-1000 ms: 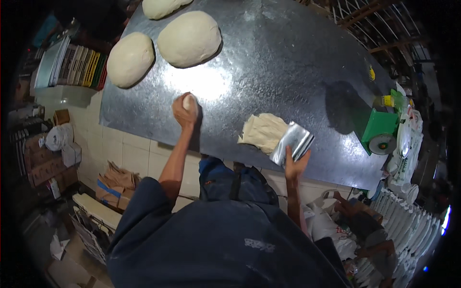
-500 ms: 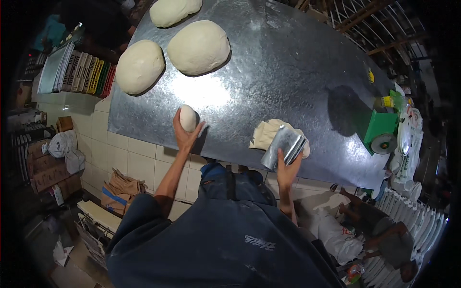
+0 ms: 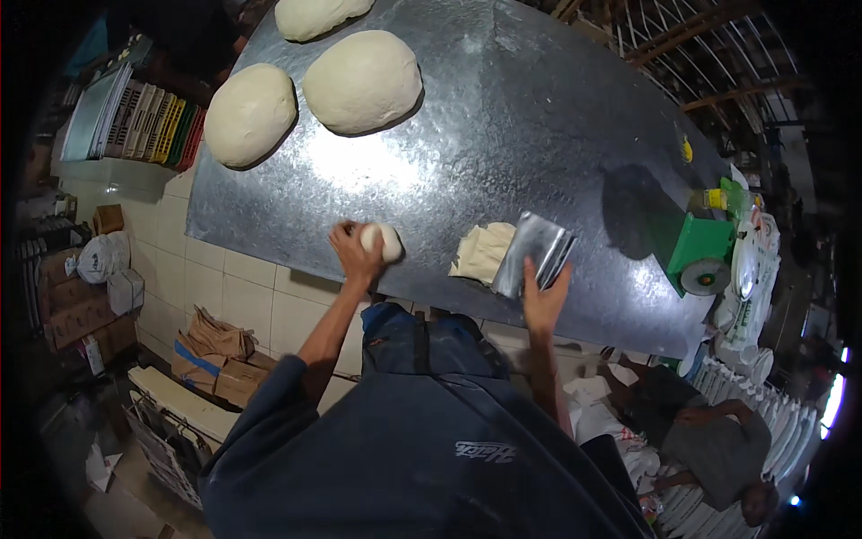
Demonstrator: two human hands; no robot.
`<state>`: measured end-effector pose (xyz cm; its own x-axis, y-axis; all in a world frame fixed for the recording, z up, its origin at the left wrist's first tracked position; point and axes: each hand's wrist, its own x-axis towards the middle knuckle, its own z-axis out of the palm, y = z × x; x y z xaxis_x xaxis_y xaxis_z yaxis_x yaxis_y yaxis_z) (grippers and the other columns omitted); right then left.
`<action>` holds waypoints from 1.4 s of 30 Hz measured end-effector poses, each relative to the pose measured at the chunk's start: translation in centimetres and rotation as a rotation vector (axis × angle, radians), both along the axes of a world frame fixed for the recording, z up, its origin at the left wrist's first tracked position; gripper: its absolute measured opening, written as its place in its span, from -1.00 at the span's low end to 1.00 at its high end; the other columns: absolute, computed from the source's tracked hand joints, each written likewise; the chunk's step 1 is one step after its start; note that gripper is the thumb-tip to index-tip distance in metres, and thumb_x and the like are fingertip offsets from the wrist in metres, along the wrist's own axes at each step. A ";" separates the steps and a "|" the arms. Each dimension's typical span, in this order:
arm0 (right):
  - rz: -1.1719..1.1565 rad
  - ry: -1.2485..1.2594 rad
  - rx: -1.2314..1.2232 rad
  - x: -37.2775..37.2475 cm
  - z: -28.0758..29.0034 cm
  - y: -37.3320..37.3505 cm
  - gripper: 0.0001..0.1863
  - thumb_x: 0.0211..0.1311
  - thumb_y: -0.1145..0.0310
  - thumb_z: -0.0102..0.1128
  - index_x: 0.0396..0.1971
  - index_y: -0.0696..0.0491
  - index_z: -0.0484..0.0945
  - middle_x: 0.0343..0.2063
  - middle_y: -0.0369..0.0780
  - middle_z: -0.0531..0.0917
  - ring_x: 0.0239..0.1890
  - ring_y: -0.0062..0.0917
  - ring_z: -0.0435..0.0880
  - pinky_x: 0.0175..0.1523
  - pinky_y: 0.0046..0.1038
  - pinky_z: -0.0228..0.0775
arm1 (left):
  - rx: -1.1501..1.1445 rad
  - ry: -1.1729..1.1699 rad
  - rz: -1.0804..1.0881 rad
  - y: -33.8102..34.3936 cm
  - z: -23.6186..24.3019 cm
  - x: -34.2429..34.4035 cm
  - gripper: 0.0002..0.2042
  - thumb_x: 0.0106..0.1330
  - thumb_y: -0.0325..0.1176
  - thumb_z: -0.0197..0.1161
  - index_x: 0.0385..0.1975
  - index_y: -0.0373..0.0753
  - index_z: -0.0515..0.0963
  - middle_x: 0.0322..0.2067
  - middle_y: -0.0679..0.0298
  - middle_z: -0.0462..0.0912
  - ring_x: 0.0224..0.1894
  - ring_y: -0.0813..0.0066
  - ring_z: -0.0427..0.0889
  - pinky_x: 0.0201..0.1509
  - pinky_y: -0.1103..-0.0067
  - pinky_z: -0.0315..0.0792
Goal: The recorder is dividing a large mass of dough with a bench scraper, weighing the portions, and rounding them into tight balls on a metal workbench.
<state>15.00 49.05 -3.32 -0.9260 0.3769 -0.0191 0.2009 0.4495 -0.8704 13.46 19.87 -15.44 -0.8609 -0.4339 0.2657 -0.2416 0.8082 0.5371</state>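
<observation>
A small rounded piece of dough is in my left hand, close to the near edge of the metal table. The fingers curl about its left side. My right hand grips a shiny metal dough scraper, its broad blade tilted. Just left of the blade lies a flattened, ragged-edged piece of dough, its right end partly hidden by the scraper. Three large, smooth dough mounds sit toward the far left: one dough mound, a wider dough mound and another dough mound cut off by the frame.
The steel table fills the middle. On its right end stand a green weighing scale and a bottle with a yellow cap. Crates are stacked beyond the left edge. A person is at the lower right by white sacks.
My left hand has turned over the small dough piece, which now lies to the right of my fingers. The scraper has moved up off the flattened dough, showing less dough on its right side.
</observation>
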 end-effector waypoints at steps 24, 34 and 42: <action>0.009 -0.073 -0.082 2.7 -1.3 -1.5 -0.26 0.10 0.30 0.36 0.20 0.25 0.18 -0.06 -0.04 0.51 0.00 -0.38 0.48 0.14 -0.43 0.27 | 0.385 0.119 -0.433 3.1 0.8 1.4 -0.46 -0.09 -0.29 0.48 -0.06 -0.24 0.47 -0.15 0.08 0.52 -0.15 0.14 0.55 -0.07 0.36 0.45; -0.004 -0.344 0.439 -1.3 1.5 -1.2 -0.49 0.04 0.34 0.26 -0.05 0.24 0.29 -0.23 0.07 0.58 -0.13 0.02 0.56 -0.06 -0.15 0.38 | -0.421 -0.022 0.211 -15.5 5.5 -6.5 -0.49 0.25 0.13 0.15 -0.02 -0.18 0.47 0.05 -0.07 0.22 0.13 -0.06 0.15 0.20 0.06 -0.01; -0.008 -0.300 0.557 -5.5 -5.9 -5.8 -0.57 0.07 0.48 0.13 -0.07 0.20 0.20 -0.29 0.13 0.53 -0.25 0.10 0.56 -0.18 -0.03 0.37 | 0.523 0.031 -0.427 2.6 5.8 -6.9 -0.77 0.22 -0.37 0.23 -0.18 -0.29 0.46 -0.15 0.10 0.46 -0.03 0.20 0.42 0.11 0.38 0.27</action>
